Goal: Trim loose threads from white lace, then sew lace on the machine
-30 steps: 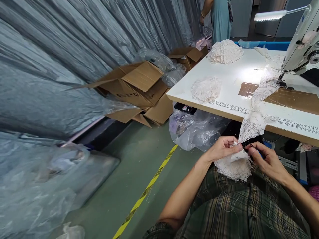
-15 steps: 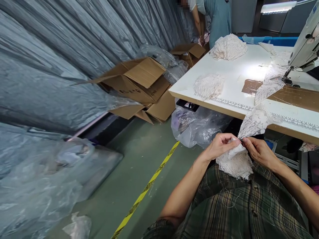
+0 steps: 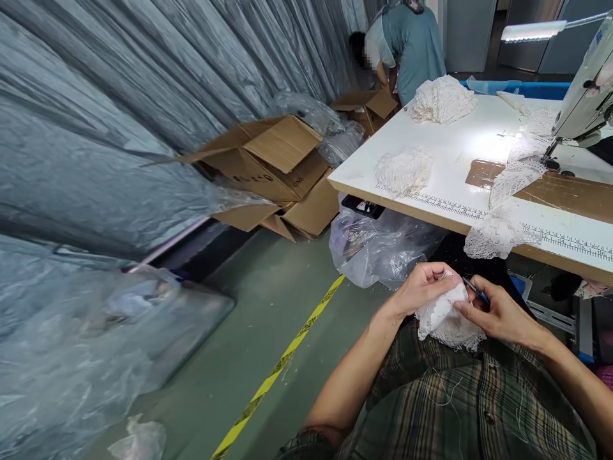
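My left hand (image 3: 420,289) is closed on a piece of white lace (image 3: 450,319), pinching its upper edge and letting the rest hang in front of my shirt. My right hand (image 3: 500,313) is wrapped round small thread snips (image 3: 476,291) with a blue handle, their dark tip at the top of the lace. The right thumb rests against the fabric. Just beyond my hands, a strip of white lace (image 3: 498,233) droops over the table's front edge, apart from the held piece. It runs back to the sewing machine (image 3: 579,96), under the presser foot.
On the white sewing table (image 3: 354,166) lie two lace heaps, one near (image 3: 405,171) and one far (image 3: 443,99). A plastic bag (image 3: 378,246) bulges below the table's left corner. Open cardboard boxes (image 3: 282,160) stand to its left. A co-worker (image 3: 412,45) bends over behind.
The lace strip that reached my fingers now hangs separate from the held piece. My right hand has moved slightly down and right, and the snips show. The co-worker has bent into fuller view.
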### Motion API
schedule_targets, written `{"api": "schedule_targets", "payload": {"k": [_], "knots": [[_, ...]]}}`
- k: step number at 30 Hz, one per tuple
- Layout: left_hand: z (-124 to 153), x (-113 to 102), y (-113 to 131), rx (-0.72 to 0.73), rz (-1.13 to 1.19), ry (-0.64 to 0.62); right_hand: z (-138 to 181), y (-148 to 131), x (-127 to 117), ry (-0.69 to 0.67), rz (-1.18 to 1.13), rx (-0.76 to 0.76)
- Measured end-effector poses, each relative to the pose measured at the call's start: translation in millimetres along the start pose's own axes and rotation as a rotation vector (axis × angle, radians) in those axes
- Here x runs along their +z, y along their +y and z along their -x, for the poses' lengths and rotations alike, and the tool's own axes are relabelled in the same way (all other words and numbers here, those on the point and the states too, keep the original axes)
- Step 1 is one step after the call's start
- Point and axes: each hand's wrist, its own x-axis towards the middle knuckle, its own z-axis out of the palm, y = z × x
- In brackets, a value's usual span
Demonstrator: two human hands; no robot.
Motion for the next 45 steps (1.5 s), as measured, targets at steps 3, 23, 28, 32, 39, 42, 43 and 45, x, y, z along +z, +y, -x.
{"api": "schedule_targets", "payload": {"k": [3,23,28,32,39,42,43,45], "knots": [[-10.5,-6.3,-8.2,0.079,-0.16,0.034,6.5,3.9,0.5,-0.071,0.053,0.025],[-9.6,29.1,-3.3,0.756,-0.808,0.035,-4.9,-6.6,-12.4,0.689,0.251,-0.045],[-22.8,14.7,0.6,0.654,-0.473,0.233,6.2,-14.0,-9.4,0.476,0.157,-0.102],[-35.2,12.1,0.3,0.275,0.003,-0.093,15.0,-20.2,-3.7,0.309,0.111,-0.162],[-26.7,15.1,0.0,0.024,0.223,-0.197,19.4,-12.1,-9.9,0.202,0.113,-0.117],[-22.2,10.4,1.1,0.025,0.113,-0.085,15.5,-6.8,-16.8,0.263,0.128,-0.063],[-21.0,9.0,1.8,0.026,0.087,-0.055,13.0,-5.3,-18.2,0.279,0.134,-0.05],[-18.7,7.3,3.5,0.032,0.052,-0.021,6.8,-3.1,-19.2,0.287,0.148,-0.033]]}}
